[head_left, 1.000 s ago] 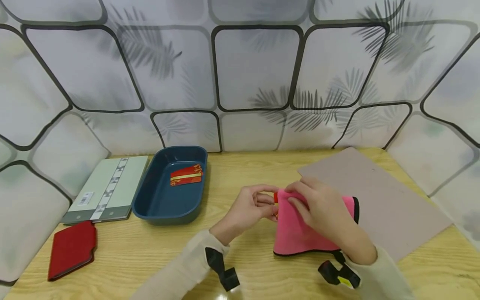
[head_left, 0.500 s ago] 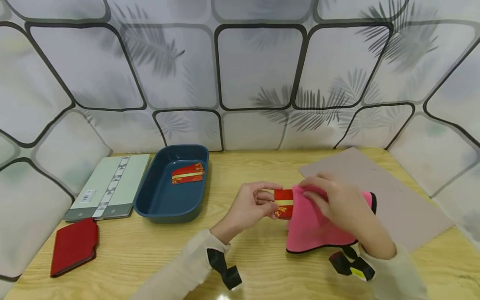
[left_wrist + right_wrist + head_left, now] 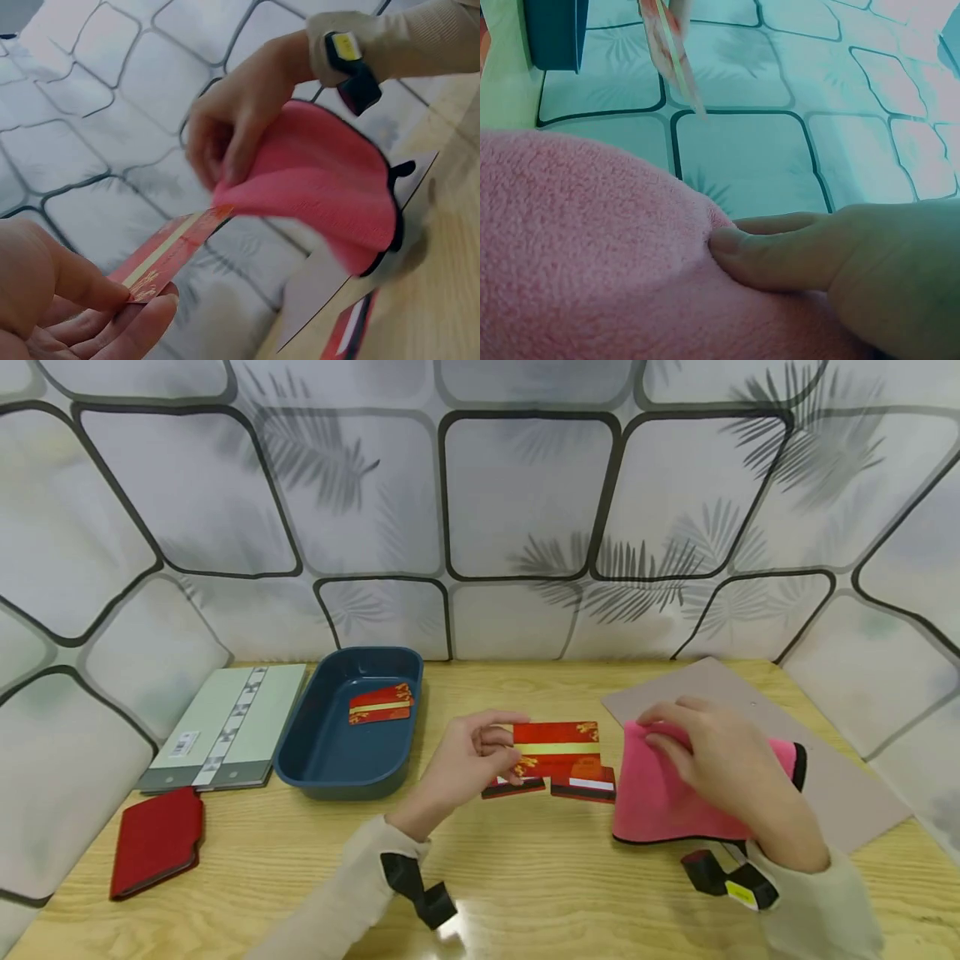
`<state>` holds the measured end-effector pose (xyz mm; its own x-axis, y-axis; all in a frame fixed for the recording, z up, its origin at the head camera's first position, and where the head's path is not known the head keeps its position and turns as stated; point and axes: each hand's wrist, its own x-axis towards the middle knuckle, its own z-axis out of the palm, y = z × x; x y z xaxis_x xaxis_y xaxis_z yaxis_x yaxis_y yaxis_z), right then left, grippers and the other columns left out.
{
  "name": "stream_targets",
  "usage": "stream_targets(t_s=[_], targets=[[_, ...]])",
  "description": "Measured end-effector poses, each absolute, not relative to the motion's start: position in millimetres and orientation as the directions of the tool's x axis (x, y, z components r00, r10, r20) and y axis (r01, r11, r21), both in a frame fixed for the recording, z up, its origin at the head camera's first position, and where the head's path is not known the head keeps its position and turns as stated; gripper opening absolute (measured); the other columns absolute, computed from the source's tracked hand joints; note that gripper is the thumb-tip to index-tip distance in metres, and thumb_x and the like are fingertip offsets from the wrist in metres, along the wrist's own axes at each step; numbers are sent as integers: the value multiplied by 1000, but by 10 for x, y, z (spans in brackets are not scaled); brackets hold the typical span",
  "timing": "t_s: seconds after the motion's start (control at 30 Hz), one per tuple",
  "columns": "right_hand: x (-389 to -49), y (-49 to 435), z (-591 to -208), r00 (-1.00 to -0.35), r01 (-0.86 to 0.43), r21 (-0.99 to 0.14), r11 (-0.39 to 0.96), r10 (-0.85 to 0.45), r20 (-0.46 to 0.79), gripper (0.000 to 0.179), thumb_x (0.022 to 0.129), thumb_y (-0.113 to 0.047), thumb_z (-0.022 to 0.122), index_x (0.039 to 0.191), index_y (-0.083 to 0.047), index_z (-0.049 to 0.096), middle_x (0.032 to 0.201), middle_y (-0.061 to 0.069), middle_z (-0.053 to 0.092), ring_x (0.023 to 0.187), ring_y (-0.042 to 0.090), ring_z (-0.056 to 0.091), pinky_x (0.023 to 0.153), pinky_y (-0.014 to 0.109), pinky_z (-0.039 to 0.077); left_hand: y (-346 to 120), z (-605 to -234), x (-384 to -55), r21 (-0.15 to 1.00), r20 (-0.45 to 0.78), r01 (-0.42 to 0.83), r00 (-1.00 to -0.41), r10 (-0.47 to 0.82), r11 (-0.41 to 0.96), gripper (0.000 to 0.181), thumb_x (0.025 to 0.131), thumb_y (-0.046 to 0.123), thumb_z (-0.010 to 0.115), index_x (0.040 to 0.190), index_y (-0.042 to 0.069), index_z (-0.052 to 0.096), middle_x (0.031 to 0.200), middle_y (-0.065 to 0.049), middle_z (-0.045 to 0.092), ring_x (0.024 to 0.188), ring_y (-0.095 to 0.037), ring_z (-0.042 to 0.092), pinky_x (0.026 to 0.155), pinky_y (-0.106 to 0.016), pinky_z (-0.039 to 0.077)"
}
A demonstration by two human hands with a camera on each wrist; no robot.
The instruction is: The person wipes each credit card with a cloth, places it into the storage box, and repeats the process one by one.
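The left hand point(image 3: 465, 764) pinches one end of a red card point(image 3: 558, 747) with a gold stripe, holding it raised above the middle of the bench point(image 3: 570, 885). The right hand point(image 3: 723, 768) pinches a corner of a black-edged pink cloth point(image 3: 652, 802) between thumb and fingers, the rest hanging in a fold. Card and cloth are apart, with a narrow gap in the head view.

Two more cards, a left one point(image 3: 512, 787) and a right one point(image 3: 582, 783), show just below the held card. Towards the far edge, left of the middle, a blue tray point(image 3: 352, 789) holds red cards point(image 3: 381, 704). A pale green folder point(image 3: 225, 727) lies beside it; a red booklet point(image 3: 157, 843) is nearer the left edge. A grey sheet point(image 3: 840, 777) covers the far right corner area.

The step looks like wiping the card; the next move probably calls for a firm pinch while the cloth meets its face, or carrying it clear to the tray.
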<state>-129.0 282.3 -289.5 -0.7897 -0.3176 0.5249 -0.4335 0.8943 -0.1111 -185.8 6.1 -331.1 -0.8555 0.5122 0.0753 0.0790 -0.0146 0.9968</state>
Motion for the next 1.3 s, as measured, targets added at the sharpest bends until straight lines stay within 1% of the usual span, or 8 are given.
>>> stream_targets(t_s=[0.23, 0.37, 0.47, 0.6, 0.73, 0.9, 1.17, 1.3], targets=[[-1286, 2838, -2901, -791, -421, -88, 903, -318, 523, 22, 73, -6, 80, 90, -16, 72, 74, -3, 62, 67, 23, 60, 62, 43, 49, -449, -3227, -2101, 982, 86, 132, -949, 302, 137, 42, 90, -11, 55, 130, -1, 57, 84, -11, 61, 65, -14, 62, 64, -32, 59], [-1291, 2833, -2905, -787, -423, -84, 902, -320, 528, 23, 72, -6, 81, 90, -16, 72, 73, -4, 62, 66, 22, 60, 61, 43, 49, -708, -3225, -2307, 976, 83, 116, -981, 175, 185, 44, 91, -10, 53, 134, -2, 53, 98, -23, 65, 70, -7, 64, 64, -27, 59], [-1292, 2824, -2908, -784, -428, -89, 899, -320, 532, 23, 72, -6, 81, 90, -16, 72, 74, -4, 63, 66, 22, 60, 61, 42, 49, -892, -3212, -2449, 977, 46, 60, -996, 73, 206, 46, 93, -7, 53, 138, 0, 49, 99, -17, 67, 69, -3, 63, 66, -27, 59], [-1289, 2820, -2908, -786, -431, -93, 897, -324, 526, 23, 72, -6, 81, 90, -16, 72, 74, -5, 63, 66, 20, 60, 61, 41, 48, -1087, -3198, -2595, 973, 7, -2, -999, -35, 231, 46, 95, -3, 50, 140, -2, 42, 86, 2, 59, 61, -1, 59, 64, -22, 57], [-1285, 2820, -2908, -788, -434, -95, 896, -327, 522, 23, 71, -6, 81, 90, -16, 72, 74, -5, 63, 66, 20, 61, 60, 40, 48, -1218, -3231, -2696, 963, -43, -65, -995, -88, 263, 48, 96, -1, 46, 142, -7, 34, 103, -11, 60, 57, 0, 56, 59, -15, 52], [-1276, 2815, -2915, -792, -425, -94, 901, -319, 520, 23, 71, -5, 81, 90, -16, 73, 74, -4, 62, 66, 22, 60, 59, 41, 48, -1302, -3303, -2766, 948, -98, -131, -987, -126, 291, 46, 98, 0, 43, 142, -9, 33, 133, -28, 51, 61, -2, 54, 62, -18, 54], [-1281, 2790, -2935, -787, -436, -92, 895, -330, 521, 23, 71, -5, 81, 89, -16, 72, 73, -4, 62, 66, 20, 60, 60, 39, 48, -1325, -3421, -2849, 942, -110, -130, -991, -81, 308, 46, 94, -7, 46, 139, -10, 40, 133, -30, 49, 78, -7, 58, 81, -30, 58], [-1282, 2782, -2935, -787, -440, -82, 894, -341, 514, 24, 70, -6, 82, 89, -16, 72, 72, -5, 60, 65, 19, 59, 58, 38, 48, -1317, -3439, -2842, 896, -84, -100, -995, -57, 432, 44, 91, -8, 52, 134, -10, 47, 129, -31, 52, 83, -23, 68, 84, -37, 57]])
